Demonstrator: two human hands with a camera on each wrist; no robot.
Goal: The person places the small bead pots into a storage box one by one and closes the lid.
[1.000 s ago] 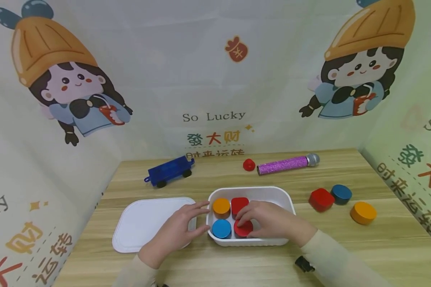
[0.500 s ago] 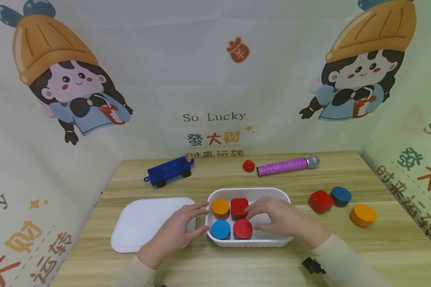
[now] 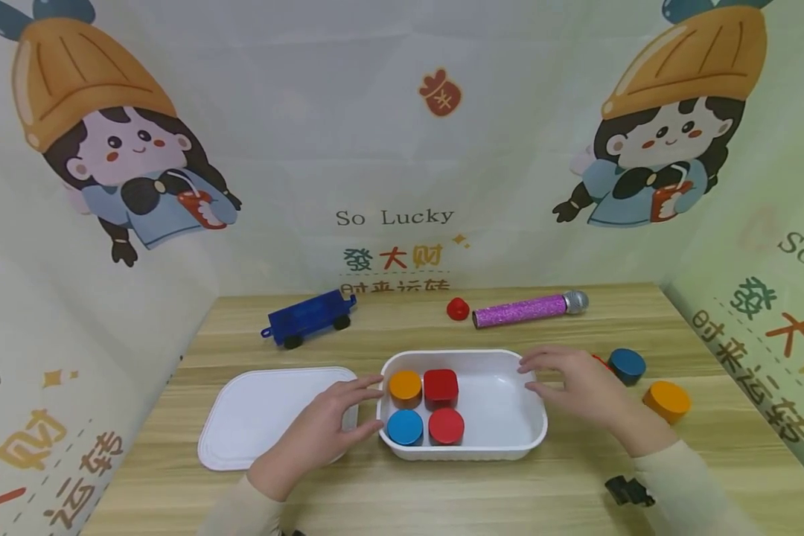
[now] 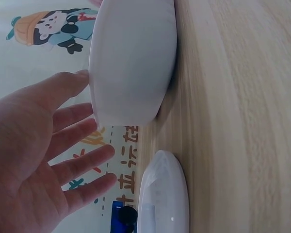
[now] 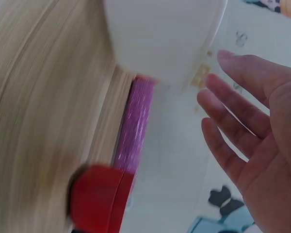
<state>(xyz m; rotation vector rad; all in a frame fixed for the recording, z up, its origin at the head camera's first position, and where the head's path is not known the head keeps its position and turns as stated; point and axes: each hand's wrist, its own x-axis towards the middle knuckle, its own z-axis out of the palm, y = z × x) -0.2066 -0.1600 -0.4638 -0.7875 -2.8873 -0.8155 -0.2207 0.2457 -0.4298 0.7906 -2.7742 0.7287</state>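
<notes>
A white plastic container (image 3: pixel 496 452) stands in the middle of the table. In its left half sit an orange round block (image 3: pixel 405 387), a red square block (image 3: pixel 440 387), a blue round block (image 3: pixel 405 426) and a red round block (image 3: pixel 446 426). My left hand (image 3: pixel 318 428) is spread at the container's left end, thumb and fingertips at its rim. Holding nothing, my right hand (image 3: pixel 579 387) hovers at the right end with its fingers loosely bent. It mostly hides another red block (image 5: pixel 94 199), seen better in the right wrist view.
A white lid (image 3: pixel 268 409) lies left of the container. Behind stand a blue toy wagon (image 3: pixel 308 316), a small red piece (image 3: pixel 458 309) and a glittery purple toy microphone (image 3: pixel 525 310). To the right are a dark blue round block (image 3: pixel 627 365) and an orange block (image 3: pixel 667 400).
My right hand has let go of the red round block, left it in the container, and moved right to the container's far end. My left hand has stayed at the left rim.
</notes>
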